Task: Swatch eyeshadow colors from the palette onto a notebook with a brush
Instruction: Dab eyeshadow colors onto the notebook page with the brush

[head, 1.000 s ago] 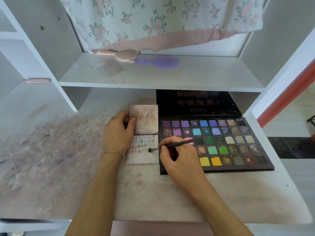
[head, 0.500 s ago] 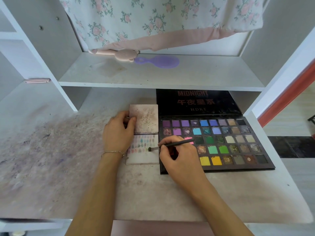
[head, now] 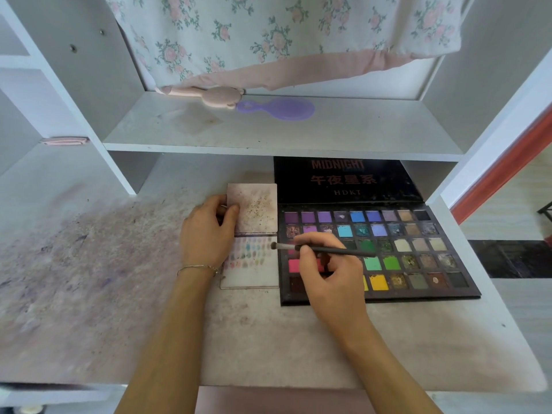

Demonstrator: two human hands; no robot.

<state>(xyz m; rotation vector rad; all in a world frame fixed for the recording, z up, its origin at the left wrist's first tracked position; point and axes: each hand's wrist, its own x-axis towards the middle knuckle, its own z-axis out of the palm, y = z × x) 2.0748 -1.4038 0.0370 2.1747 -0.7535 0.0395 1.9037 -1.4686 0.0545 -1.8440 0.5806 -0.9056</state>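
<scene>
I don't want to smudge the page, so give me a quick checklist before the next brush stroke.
1. Notebook pinned by left hand: ok.
2. Brush gripped in right hand: ok.
3. Brush tip over the page's right edge: ok.
4. Tip touching paper: cannot tell.
5. Blank space below the swatches: ok.
6. Palette open beside the notebook: ok.

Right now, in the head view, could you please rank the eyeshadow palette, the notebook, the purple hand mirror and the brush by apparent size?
1. Eyeshadow palette, clearly largest.
2. Notebook.
3. Purple hand mirror; it lies farther back on the shelf, so it may look smaller than it is.
4. Brush, thinnest.
</scene>
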